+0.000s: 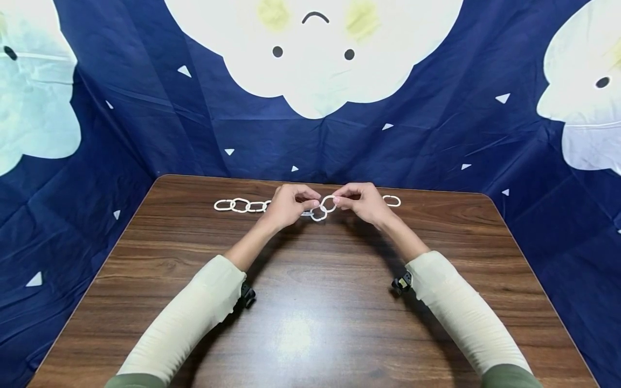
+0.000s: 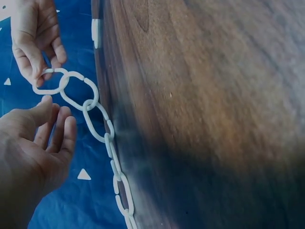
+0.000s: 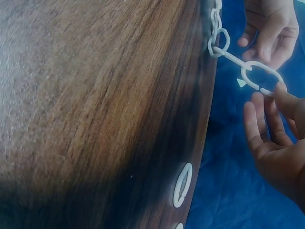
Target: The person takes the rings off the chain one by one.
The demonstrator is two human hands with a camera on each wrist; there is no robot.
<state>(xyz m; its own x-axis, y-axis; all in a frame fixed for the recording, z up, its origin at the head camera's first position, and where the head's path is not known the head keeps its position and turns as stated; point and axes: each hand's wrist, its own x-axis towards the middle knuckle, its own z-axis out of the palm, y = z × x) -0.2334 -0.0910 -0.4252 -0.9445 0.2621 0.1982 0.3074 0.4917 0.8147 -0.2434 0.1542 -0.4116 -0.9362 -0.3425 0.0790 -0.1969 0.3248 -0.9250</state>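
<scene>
A chain of white oval links lies along the table's far edge, its middle partly hidden behind my left hand. At its right end the links rise off the wood. My right hand pinches the end link between thumb and fingers; that link has a small gap, visible in the right wrist view. The second link hangs from it. In the left wrist view, my left hand has its fingers loosely bent and nothing between them, thumb tip close beside the end link.
A loose white link lies on the table right of my right hand, with part of another link at that view's bottom edge. The brown wooden table meets a blue cloth backdrop with cloud prints behind it.
</scene>
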